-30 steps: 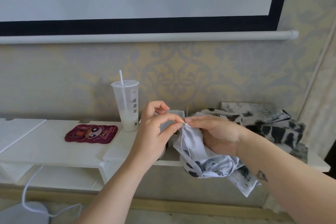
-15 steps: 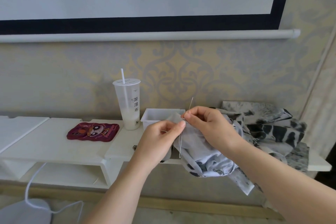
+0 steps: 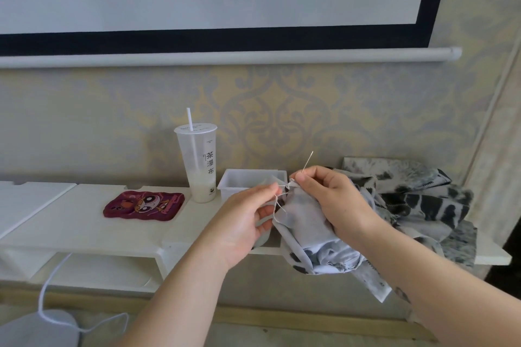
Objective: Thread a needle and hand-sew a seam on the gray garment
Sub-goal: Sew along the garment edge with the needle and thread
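Head view: a plastic cup [image 3: 197, 160] with a straw [image 3: 189, 119] holds a little milky liquid [image 3: 202, 191] on the white shelf [image 3: 84, 229], beside a white box [image 3: 239, 184] whose contents are hidden. The right hand [image 3: 335, 203] pinches the needle [image 3: 308, 161] and grips the gray garment [image 3: 306, 215] in front of the box; the left hand [image 3: 242, 222] pinches the thread [image 3: 277, 201] at its edge.

Open white shelf top [image 3: 56, 220] lies left of the maroon cartoon phone case [image 3: 143, 205]; tall clear straw cup [image 3: 197, 166] and white tub [image 3: 239, 186] stand behind.
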{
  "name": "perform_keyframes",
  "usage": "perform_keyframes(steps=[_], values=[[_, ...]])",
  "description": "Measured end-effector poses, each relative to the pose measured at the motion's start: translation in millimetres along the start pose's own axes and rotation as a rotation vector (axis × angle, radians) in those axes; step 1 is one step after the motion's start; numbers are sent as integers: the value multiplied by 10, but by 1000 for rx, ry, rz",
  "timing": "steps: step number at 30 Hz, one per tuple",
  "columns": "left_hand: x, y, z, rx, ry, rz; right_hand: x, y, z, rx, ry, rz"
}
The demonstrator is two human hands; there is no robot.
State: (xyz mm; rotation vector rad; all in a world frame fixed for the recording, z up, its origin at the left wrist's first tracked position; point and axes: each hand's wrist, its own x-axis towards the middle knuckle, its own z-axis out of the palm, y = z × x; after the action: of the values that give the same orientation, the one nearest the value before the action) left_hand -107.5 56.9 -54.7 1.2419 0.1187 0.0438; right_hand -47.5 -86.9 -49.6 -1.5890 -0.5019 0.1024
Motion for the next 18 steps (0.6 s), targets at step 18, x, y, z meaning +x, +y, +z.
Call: perform_keyframes(steps=[18], values=[[243,-37,296,-605,92,110,216,29,95,738,367,111]])
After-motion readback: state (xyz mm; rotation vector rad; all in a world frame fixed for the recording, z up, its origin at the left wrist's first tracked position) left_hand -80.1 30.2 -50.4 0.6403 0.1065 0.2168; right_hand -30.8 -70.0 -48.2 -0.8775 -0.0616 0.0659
